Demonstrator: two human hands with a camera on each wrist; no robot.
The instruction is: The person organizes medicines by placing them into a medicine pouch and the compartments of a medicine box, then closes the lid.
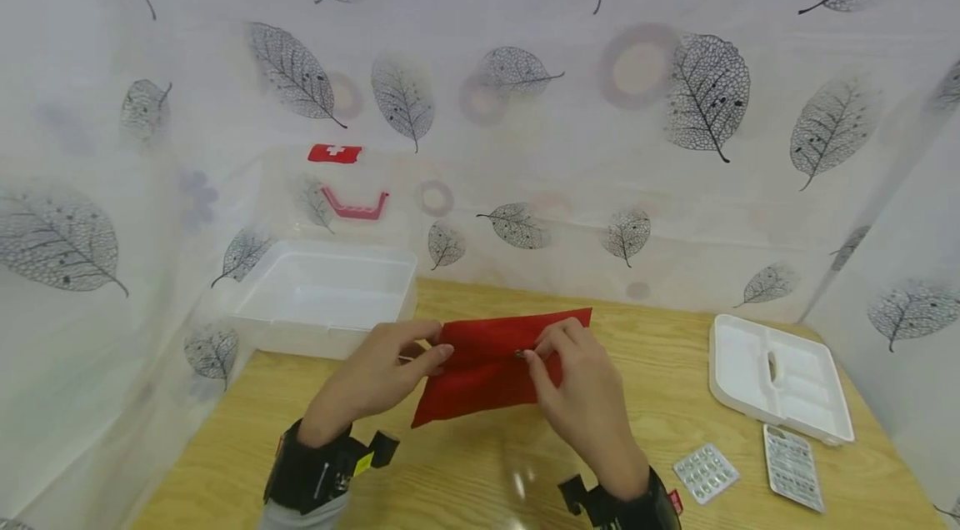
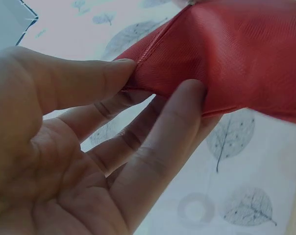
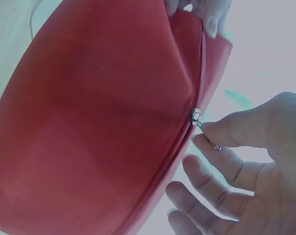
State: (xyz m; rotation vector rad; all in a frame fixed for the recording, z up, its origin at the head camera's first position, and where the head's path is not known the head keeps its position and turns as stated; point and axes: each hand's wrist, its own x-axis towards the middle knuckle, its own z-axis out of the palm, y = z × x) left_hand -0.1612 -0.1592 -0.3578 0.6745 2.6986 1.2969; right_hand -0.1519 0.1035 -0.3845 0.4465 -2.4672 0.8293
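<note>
A red zippered pouch (image 1: 480, 388) is held up over the table between both hands. My left hand (image 1: 378, 367) pinches its left end beside the zip, thumb on one face and fingers behind, as the left wrist view shows. Between thumb and index finger, my right hand (image 1: 588, 392) pinches the metal zip pull (image 3: 209, 137). The slider (image 3: 196, 116) sits partway along the zip (image 3: 203, 68), and the fabric puckers near the left hand. What is inside the pouch is hidden.
At the back left stands a white plastic box (image 1: 311, 334), with a pink handle (image 1: 356, 212) and a red white-cross label (image 1: 334, 153) above it. To the right lie a white divided tray (image 1: 813, 426) and two blister packs, one smaller (image 1: 706, 473), one larger (image 1: 794, 467).
</note>
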